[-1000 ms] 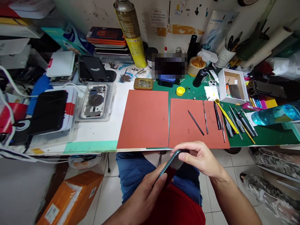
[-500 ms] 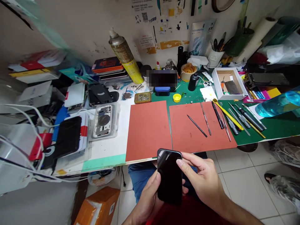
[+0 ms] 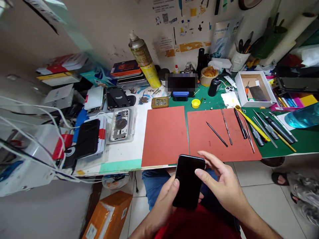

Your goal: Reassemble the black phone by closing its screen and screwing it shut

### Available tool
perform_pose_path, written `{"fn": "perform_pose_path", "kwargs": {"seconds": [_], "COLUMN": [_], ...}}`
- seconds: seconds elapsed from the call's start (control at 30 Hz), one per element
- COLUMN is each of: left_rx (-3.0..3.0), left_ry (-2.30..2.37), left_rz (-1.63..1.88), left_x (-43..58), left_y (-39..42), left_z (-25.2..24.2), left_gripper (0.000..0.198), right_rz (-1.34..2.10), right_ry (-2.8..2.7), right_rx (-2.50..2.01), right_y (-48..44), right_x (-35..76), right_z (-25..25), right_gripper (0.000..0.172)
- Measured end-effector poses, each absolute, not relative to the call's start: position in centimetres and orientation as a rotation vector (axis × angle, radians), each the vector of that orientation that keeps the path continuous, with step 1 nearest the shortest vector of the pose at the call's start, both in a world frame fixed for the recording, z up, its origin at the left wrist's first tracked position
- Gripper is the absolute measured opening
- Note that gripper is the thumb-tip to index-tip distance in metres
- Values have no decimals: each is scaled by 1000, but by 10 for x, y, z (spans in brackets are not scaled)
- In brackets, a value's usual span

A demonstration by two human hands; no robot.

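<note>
A black smartphone (image 3: 188, 182) with a dark screen is held upright in front of me, above my lap and just off the bench's front edge. My left hand (image 3: 165, 196) wraps around its left side and back, thumb on the left edge of the glass; fingertips show past the right edge. My right hand (image 3: 224, 182) has its thumb on the screen's upper right part. Its index finger reaches out beyond the top right corner, and the other fingers are partly hidden at the phone's right edge.
Two reddish-brown mats (image 3: 164, 139) lie on the bench. A black spudger (image 3: 216, 134), a metal pick (image 3: 227, 127), tweezers (image 3: 248, 136) and several tools lie to the right. An opened phone housing (image 3: 120, 125), another phone (image 3: 87, 138) and white cables (image 3: 45, 108) occupy the left.
The view has shifted, so the bench appears further right. My right index finger has lifted away from the phone's top corner, and the thumb sits further in on the screen.
</note>
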State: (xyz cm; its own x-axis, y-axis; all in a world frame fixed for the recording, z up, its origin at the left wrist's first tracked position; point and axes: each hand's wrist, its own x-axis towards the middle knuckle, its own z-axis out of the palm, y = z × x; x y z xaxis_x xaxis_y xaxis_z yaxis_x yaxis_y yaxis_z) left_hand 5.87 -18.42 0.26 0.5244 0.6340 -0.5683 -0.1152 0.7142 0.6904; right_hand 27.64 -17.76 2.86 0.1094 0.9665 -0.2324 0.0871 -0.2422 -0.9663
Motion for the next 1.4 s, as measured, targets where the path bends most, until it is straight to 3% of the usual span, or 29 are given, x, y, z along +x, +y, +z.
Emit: {"fn": "perform_pose_path", "kwargs": {"seconds": [0.07, 0.27, 0.4, 1.4], "left_rx": [870, 1400, 1468, 1594], "left_ry": [969, 1064, 1013, 1062], "left_rz": [442, 374, 402, 374], "left_x": [54, 49, 54, 53], "left_y": [-181, -181, -179, -180], "left_z": [7, 16, 22, 14], "left_gripper": [76, 63, 60, 58], "right_rz": [1219, 1255, 1328, 1456], "right_ry": [-1183, -1271, -1186, -1104], "right_rx": [-1494, -1331, -1266, -1212], "right_y": [-170, -156, -156, -159], "right_x": [279, 274, 274, 279], "right_z": [30, 41, 42, 38], "right_gripper": [50, 16, 9, 16]}}
